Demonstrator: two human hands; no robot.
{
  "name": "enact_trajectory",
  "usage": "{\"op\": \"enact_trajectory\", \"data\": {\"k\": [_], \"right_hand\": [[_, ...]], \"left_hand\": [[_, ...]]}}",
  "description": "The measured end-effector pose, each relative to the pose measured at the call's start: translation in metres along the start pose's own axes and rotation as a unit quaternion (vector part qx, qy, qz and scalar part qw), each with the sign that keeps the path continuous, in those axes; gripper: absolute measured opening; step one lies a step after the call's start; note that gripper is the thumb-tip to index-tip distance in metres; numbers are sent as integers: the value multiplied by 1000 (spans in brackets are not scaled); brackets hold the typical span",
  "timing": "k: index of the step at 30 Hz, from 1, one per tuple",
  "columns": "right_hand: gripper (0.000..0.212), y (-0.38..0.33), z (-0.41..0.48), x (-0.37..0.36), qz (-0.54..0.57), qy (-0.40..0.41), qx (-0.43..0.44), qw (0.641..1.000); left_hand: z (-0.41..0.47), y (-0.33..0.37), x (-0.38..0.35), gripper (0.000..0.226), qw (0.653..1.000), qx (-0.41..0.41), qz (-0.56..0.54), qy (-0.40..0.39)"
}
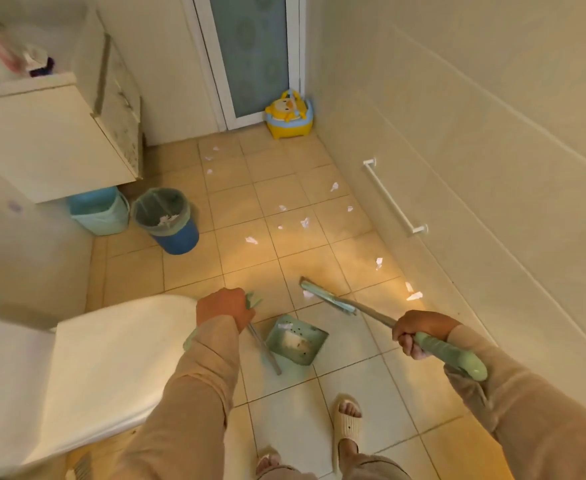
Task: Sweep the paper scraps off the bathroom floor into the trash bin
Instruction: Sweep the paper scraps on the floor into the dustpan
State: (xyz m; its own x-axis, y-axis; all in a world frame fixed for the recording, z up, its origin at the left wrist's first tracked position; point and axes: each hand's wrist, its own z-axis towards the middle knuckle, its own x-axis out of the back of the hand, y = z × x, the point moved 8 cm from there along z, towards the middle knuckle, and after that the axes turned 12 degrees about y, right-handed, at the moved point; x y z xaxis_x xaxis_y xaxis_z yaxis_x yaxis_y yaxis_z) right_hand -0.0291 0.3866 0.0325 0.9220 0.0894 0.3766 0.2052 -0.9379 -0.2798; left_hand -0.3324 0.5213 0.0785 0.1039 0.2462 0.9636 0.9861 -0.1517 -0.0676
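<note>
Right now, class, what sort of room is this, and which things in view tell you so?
Most likely a home bathroom: a white toilet at the left, a wall-mounted towel rail on the tiled wall, and a child's yellow potty by the door.

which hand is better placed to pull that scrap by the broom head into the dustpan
Right. The right hand grips the broom, whose head already sits beside that paper scrap, just beyond the dustpan. The left hand is occupied holding the dustpan's handle upright.
</note>
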Motion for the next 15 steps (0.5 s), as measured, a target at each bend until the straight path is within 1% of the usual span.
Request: {"op": "enact_trajectory", "data": {"k": [3,6,8,10,13,14,15], "right_hand": [[32,-24,24,16,-8,4,-11,1000],[28,-47,42,21,-3,2,28,1000],[22,-54,55,20,33,7,33,999],[23,-61,61,9,-5,-3,32,999],[35,-66,67,-10,-107,-5,57,993],[33,-59,65,-16,-137,-7,60,989],[25,-51,62,-21,-153,-14,52,987]], "left_hand": [[8,10,1,39,999,32,3,-15],[16,24,-2,39,997,57,-10,-56],[20,28,0,39,995,70,-19,-69],[25,28,-1,41,994,82,-22,-74],[31,28,-1,41,993,94,-20,-67],[32,28,-2,40,993,96,-19,-66],[32,29,-3,39,993,98,-21,-66]]}}
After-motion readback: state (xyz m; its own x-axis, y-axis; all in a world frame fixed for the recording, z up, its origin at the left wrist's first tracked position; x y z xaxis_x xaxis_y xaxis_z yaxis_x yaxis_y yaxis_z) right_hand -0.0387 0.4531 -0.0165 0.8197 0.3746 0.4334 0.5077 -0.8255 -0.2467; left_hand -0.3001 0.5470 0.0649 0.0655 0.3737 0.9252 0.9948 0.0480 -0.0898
